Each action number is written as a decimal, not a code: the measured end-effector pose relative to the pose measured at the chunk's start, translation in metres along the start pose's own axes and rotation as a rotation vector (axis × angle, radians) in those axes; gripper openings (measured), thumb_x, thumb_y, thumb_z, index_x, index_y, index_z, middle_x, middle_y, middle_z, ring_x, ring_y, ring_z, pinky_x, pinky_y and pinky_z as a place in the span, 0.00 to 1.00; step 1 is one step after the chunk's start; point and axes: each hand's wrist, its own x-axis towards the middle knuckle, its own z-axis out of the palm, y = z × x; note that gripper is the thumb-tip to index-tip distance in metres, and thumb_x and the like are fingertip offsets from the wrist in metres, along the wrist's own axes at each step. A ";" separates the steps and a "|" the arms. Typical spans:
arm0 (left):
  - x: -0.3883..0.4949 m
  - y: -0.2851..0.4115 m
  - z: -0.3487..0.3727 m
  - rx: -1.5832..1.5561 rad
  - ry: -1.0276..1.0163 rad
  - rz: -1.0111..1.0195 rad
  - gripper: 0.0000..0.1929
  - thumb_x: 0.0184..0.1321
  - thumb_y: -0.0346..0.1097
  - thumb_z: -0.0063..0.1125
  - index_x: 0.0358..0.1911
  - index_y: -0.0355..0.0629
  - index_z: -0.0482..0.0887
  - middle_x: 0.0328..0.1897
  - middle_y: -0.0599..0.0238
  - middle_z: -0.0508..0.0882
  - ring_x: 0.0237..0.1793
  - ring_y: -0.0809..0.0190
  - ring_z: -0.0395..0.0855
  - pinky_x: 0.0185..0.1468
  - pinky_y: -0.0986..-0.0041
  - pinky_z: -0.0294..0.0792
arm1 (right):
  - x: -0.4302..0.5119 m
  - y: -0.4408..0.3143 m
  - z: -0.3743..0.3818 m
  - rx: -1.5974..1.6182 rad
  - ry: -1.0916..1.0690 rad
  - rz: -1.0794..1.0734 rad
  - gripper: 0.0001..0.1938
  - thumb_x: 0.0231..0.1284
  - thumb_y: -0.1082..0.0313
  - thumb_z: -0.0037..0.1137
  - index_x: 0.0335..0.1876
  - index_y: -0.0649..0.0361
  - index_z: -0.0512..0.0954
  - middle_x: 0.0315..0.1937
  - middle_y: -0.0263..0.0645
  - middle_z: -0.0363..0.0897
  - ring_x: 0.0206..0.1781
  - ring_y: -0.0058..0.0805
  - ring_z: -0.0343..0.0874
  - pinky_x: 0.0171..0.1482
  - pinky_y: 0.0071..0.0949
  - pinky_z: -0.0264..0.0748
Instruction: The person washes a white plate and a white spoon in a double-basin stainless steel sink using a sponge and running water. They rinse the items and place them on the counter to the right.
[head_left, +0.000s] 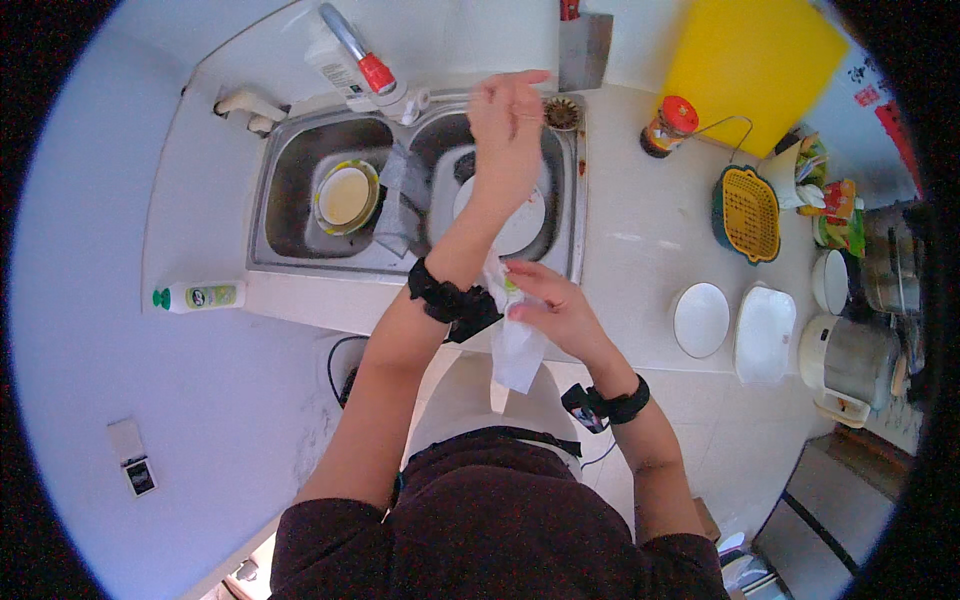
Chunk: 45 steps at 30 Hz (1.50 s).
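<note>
My left hand (510, 135) is raised over the right basin of the steel double sink (264, 262), and nothing shows in it. A white plate (525, 225) lies in that basin, partly behind my forearm. My right hand (551, 304) pinches a thin white cloth or tissue (517, 349) at the sink's front edge, and it hangs down in front of the counter. A small green patch shows by the fingertips. Stacked bowls (345, 196) sit in the left basin. Grey cloth-like sheets (401, 199) drape over the divider. Both wrists wear black straps with devices.
A faucet (352, 45) with a red sleeve stands behind the sink. A detergent bottle (202, 297) lies at left. On the right counter are a jar (670, 126), a yellow basket (748, 214), a white bowl (701, 320) and a white tray (765, 334). A cleaver (585, 52) hangs behind.
</note>
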 end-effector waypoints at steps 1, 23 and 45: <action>0.000 0.000 -0.002 0.052 0.021 -0.029 0.14 0.64 0.42 0.35 0.38 0.42 0.75 0.42 0.63 0.77 0.40 0.57 0.63 0.50 0.67 0.54 | 0.001 -0.001 -0.001 -0.026 -0.012 0.002 0.19 0.45 0.75 0.57 0.48 0.59 0.75 0.50 0.40 0.70 0.50 0.29 0.71 0.47 0.23 0.70; -0.014 -0.026 -0.042 -0.075 0.151 -0.357 0.15 0.65 0.40 0.36 0.39 0.38 0.75 0.32 0.67 0.71 0.34 0.69 0.65 0.42 0.79 0.59 | 0.015 0.027 0.002 -0.255 0.398 0.182 0.17 0.46 0.70 0.57 0.45 0.59 0.73 0.38 0.39 0.74 0.42 0.29 0.72 0.46 0.26 0.68; -0.104 -0.294 -0.317 1.055 -0.814 -0.783 0.11 0.49 0.37 0.51 0.35 0.43 0.81 0.36 0.54 0.81 0.38 0.49 0.79 0.43 0.62 0.70 | 0.024 0.057 -0.172 -0.754 0.800 0.261 0.20 0.56 0.65 0.50 0.54 0.62 0.67 0.55 0.42 0.66 0.59 0.33 0.61 0.59 0.32 0.57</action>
